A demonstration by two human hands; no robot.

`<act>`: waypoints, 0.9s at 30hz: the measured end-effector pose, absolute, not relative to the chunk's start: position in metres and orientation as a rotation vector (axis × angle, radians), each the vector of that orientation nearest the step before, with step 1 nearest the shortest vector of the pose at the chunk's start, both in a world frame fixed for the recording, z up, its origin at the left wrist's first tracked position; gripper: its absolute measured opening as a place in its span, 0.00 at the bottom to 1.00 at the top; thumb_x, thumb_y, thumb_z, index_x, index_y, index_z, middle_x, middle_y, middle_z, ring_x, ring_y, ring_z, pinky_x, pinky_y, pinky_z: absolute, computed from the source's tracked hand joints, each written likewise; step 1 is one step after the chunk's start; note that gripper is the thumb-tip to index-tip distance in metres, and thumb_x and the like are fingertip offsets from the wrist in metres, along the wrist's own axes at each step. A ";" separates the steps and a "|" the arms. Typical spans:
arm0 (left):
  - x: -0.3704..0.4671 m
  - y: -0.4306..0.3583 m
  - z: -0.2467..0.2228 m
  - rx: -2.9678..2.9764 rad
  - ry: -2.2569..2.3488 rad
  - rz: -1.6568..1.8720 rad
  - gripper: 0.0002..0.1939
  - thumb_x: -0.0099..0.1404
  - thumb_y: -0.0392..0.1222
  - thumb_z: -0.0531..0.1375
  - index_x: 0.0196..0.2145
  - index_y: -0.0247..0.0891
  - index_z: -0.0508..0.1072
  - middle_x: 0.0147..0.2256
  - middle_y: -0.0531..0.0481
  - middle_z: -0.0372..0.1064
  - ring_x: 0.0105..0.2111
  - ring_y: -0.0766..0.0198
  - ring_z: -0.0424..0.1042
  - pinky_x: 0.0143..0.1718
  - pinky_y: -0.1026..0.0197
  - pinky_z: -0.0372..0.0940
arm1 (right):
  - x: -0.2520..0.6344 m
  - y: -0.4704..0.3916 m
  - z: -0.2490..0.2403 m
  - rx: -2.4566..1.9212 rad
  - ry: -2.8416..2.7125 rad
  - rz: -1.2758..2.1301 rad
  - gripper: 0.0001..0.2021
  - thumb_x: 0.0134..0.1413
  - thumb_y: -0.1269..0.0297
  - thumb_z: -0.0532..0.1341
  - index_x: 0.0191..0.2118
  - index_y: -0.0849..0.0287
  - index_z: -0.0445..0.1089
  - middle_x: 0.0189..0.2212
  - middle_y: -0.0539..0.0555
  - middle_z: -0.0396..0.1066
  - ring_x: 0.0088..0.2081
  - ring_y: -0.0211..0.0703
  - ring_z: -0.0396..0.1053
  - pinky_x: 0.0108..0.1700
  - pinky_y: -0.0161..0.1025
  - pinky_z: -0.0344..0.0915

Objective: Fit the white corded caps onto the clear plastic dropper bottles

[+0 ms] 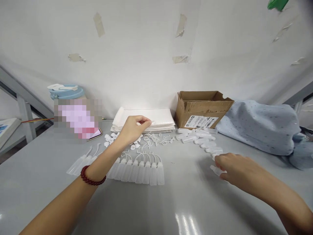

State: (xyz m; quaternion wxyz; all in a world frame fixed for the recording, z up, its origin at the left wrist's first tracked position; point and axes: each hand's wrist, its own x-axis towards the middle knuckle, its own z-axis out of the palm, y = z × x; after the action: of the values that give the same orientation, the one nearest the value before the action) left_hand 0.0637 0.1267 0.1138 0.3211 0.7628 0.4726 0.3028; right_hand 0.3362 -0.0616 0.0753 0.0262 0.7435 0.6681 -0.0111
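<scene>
My left hand (135,130) is closed in a pinch above the small parts, with a tiny whitish piece (153,122) at its fingertips, too small to name. On the right, my right hand (236,169) has thumb and fingers around a small translucent plastic bottle (216,170) low over the table. More loose bottles (207,144) lie beyond it in a line toward the box. Small white caps (109,139) and thin curved nozzle tubes (151,139) are scattered near my left hand. A row of bottles fitted with curved tubes (146,173) lies below, partly hidden by my left forearm.
White padded envelopes (158,117) are stacked against the wall. An opened cardboard box (205,111) stands right of them, beside a light blue cloth (259,125). At the left, a phone (94,133) leans before a blue-lidded container (67,92). The grey table (137,212) extends toward me.
</scene>
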 end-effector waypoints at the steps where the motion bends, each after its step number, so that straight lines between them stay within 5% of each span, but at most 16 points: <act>1: 0.064 0.127 0.116 1.987 1.241 0.825 0.13 0.59 0.47 0.57 0.32 0.37 0.77 0.29 0.50 0.73 0.25 0.65 0.66 0.28 0.63 0.60 | 0.336 -0.061 0.076 2.280 2.057 -0.051 0.08 0.44 0.73 0.58 0.19 0.56 0.65 0.18 0.51 0.66 0.20 0.42 0.65 0.24 0.36 0.48; 8: 0.061 0.119 0.121 1.714 1.147 0.918 0.12 0.59 0.50 0.60 0.31 0.39 0.76 0.35 0.51 0.74 0.35 0.62 0.67 0.34 0.63 0.60 | 0.321 -0.054 0.088 2.161 1.970 -0.116 0.08 0.42 0.77 0.58 0.21 0.57 0.66 0.22 0.53 0.71 0.24 0.46 0.69 0.25 0.37 0.53; 14: 0.050 0.083 0.107 1.741 1.105 0.762 0.12 0.60 0.50 0.59 0.31 0.39 0.75 0.31 0.52 0.74 0.29 0.65 0.67 0.29 0.64 0.61 | 0.277 -0.037 0.095 2.228 2.519 -0.020 0.08 0.54 0.72 0.55 0.40 0.60 0.68 0.38 0.59 0.73 0.38 0.50 0.72 0.35 0.42 0.66; 21: 0.051 0.031 0.083 2.279 0.748 0.997 0.05 0.64 0.34 0.55 0.32 0.40 0.70 0.33 0.52 0.74 0.35 0.64 0.71 0.39 0.60 0.66 | 0.238 -0.045 0.071 2.205 3.080 -0.603 0.11 0.59 0.71 0.55 0.47 0.57 0.63 0.39 0.56 0.71 0.39 0.43 0.71 0.40 0.39 0.70; 27: 0.058 0.018 0.068 2.391 0.559 1.162 0.08 0.64 0.28 0.55 0.37 0.39 0.67 0.34 0.49 0.73 0.36 0.64 0.71 0.39 0.60 0.69 | 0.231 -0.050 0.067 2.227 3.117 -0.703 0.12 0.57 0.72 0.57 0.47 0.57 0.63 0.37 0.54 0.71 0.37 0.41 0.71 0.39 0.36 0.70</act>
State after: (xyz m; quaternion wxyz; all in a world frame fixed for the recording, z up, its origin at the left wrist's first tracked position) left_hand 0.0577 0.0177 0.0677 0.2108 0.8603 0.2011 0.4182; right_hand 0.2309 -0.0496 0.0674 -0.3677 0.5318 0.7442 -0.1678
